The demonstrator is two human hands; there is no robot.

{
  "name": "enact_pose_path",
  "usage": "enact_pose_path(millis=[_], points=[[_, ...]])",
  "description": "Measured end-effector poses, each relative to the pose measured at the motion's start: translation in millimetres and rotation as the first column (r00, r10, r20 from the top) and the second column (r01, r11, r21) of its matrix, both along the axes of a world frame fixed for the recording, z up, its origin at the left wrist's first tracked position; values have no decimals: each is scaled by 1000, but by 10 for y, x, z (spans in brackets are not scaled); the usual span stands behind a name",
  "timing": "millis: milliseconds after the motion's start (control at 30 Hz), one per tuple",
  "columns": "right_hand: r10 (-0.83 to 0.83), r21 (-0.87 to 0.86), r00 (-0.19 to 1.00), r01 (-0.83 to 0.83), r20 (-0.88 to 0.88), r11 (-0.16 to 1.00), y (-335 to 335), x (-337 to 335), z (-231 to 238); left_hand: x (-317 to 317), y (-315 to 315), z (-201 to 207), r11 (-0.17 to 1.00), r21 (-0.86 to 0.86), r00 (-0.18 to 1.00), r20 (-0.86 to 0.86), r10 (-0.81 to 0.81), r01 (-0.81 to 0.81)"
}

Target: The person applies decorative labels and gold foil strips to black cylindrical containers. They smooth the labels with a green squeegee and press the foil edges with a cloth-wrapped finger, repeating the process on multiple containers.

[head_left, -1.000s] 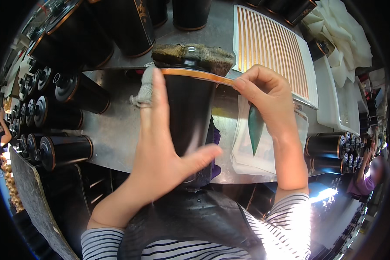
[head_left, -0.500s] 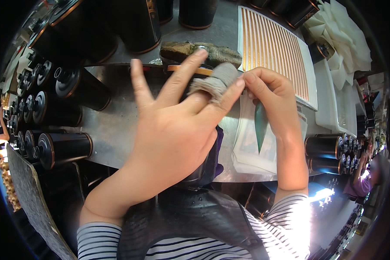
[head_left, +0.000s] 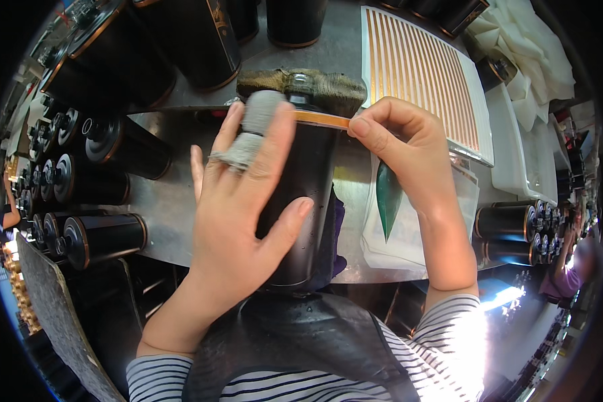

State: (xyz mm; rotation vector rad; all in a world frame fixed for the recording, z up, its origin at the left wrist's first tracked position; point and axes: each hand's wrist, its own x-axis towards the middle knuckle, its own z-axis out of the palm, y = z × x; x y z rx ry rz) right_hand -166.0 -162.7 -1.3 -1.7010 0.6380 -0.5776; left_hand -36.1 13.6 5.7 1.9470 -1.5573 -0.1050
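Note:
A black cylindrical canister lies lengthwise before me, its far end against a worn wooden block. Around that end runs a narrow gold-orange strip. My right hand pinches the strip's right end between thumb and forefinger. From under the same palm a green pointed blade-like piece hangs down; how it is held is hidden. My left hand is open with fingers spread, its fingertips over the strip's left part and the canister's left side. Grey cloth wraps one of its fingers.
A white sheet of gold strips lies at the far right, beside a white plastic tray. Translucent sheets are stacked right of the canister. Several black canisters line the left, and others stand at the back.
My left hand has moved left along the strip, uncovering its right part and the canister. My right hand has shifted slightly left and keeps its pinch at the strip's end.

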Motion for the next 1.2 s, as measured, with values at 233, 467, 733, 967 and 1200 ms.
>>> enact_pose_path(millis=[233, 467, 733, 967, 1200], points=[[4, 31, 999, -6, 42, 999, -1, 7, -27, -147, -212, 103, 998, -31, 958, 285, -45, 56], [-46, -65, 999, 48, 27, 997, 24, -8, -9, -100, -75, -224, 993, -112, 859, -512, -26, -36], [-112, -314, 980, 54, -167, 948, 147, -452, -304, 84, -64, -135, 986, -117, 976, -167, -137, 119], [-400, -671, 631, -269, -665, 691, 150, -1134, -702, -21, -314, 132, 968, -18, 962, 117, -247, 251], [-416, -714, 709, -177, -569, 677, 109, -1258, -731, 299, -512, 68, 992, -77, 838, -545, 43, -101]])
